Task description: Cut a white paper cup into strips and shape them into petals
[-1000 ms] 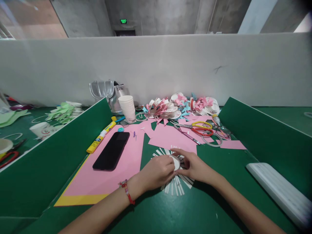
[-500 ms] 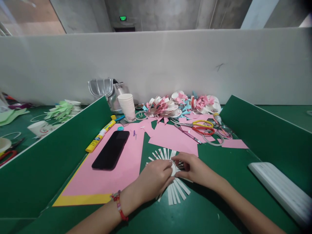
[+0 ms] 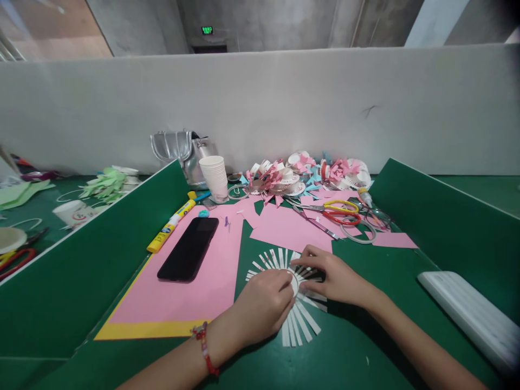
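Note:
A white paper cup cut into strips lies fanned out flat on the green table, its round base in the middle. My left hand, with a red beaded bracelet at the wrist, has its fingers curled down on the base from the left and hides part of it. Over the strips on the right side is my right hand, thumb and fingers apart. Its fingertips are close to the base; whether they touch the strips I cannot tell.
A black phone rests on pink paper, beside a yellow glue stick. Stacked paper cups, finished paper flowers, scissors and pink sheets lie behind. Green dividers flank the space; a white ribbed object is right.
My right hand has drawn back a little to the right from the cup base, its fingers spreading. My left hand stays on the base. The view has shifted slightly.

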Motion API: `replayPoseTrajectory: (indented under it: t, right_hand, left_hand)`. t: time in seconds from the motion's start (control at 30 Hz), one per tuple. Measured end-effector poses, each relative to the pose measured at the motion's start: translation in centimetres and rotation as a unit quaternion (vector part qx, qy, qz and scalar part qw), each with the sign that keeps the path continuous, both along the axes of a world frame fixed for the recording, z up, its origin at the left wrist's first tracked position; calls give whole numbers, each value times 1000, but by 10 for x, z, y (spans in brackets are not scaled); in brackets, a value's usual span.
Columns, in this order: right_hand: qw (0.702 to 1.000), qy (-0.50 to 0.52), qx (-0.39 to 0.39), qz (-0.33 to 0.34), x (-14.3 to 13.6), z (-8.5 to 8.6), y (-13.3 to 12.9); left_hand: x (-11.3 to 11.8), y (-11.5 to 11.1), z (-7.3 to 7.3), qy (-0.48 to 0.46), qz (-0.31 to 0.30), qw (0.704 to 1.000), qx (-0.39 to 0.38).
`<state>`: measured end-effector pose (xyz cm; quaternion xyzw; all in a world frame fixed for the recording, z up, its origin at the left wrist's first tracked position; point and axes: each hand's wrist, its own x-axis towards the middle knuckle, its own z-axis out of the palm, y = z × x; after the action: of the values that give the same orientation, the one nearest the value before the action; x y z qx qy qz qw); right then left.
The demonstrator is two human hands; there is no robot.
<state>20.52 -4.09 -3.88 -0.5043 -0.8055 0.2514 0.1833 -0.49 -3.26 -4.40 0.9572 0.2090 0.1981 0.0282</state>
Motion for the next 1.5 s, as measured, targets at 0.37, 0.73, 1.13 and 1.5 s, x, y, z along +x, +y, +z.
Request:
replayPoseTrajectory:
  t: [0.37,0.73,1.13,1.5]
  right_hand:
    - [992,-108,59,-22,2,5,-2]
    - [990,-117,75,-27,4,0,0]
    - [996,-34,71,-45,1,-8,3]
    - [990,124,53,26,-13,-21,-6]
  left_hand:
    - [-4,22,14,68,-130,987,-67]
    - [2,25,8,55,-111,990,-67]
    - [14,13,-13,11,-45,997,64]
    - [0,11,-4,-166,-75,977,-112]
